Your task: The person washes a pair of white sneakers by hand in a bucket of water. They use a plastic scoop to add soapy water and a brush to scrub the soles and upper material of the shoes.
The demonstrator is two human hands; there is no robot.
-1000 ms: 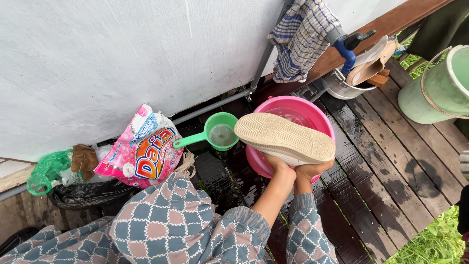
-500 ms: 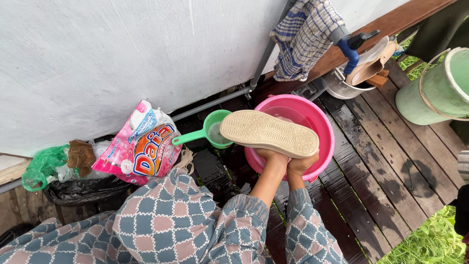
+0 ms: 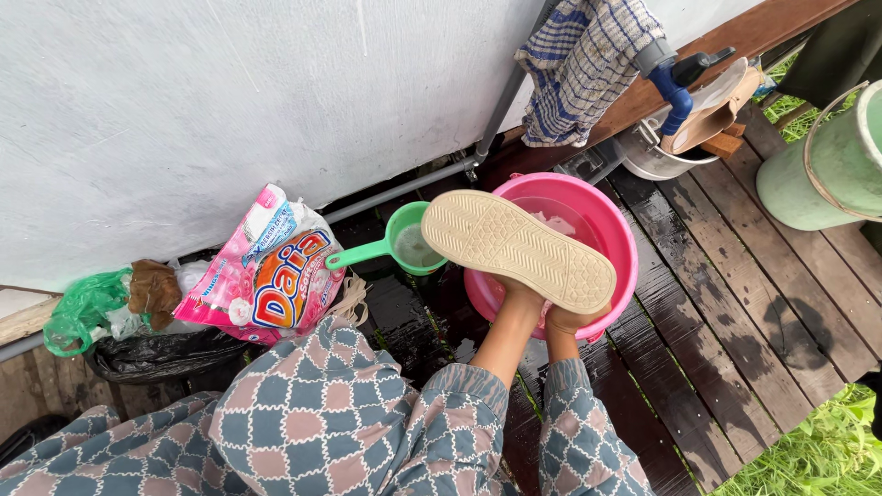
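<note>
shoe [image 3: 519,248] held sole up over the pink basin [image 3: 617,241]

both hands are close together, clamped under the shoe: left hand [image 3: 516,292], right hand [image 3: 568,321]. it hangs above the basin, probably so drips fall inside; a green dipper [image 3: 404,246] stands just beside.

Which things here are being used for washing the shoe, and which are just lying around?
In use: shoe, held by left hand and right hand; pink basin.

Lying about: green scoop, detergent bag, checked cloth, green bucket, metal pot.
</note>
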